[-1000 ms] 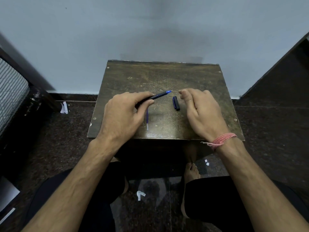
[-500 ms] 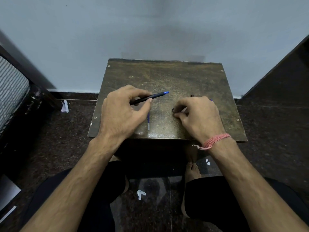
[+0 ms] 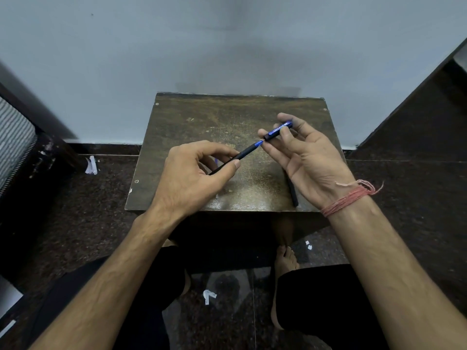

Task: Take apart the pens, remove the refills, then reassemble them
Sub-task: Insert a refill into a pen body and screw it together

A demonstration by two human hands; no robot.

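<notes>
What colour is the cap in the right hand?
Blue, with black ends, on the cap; head view.

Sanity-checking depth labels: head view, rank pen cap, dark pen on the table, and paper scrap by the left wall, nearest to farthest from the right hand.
1. Pen cap: pinched in the right hand itself.
2. Dark pen: on the table, partly under that hand.
3. Paper scrap: on the floor, far left of the table.
</notes>
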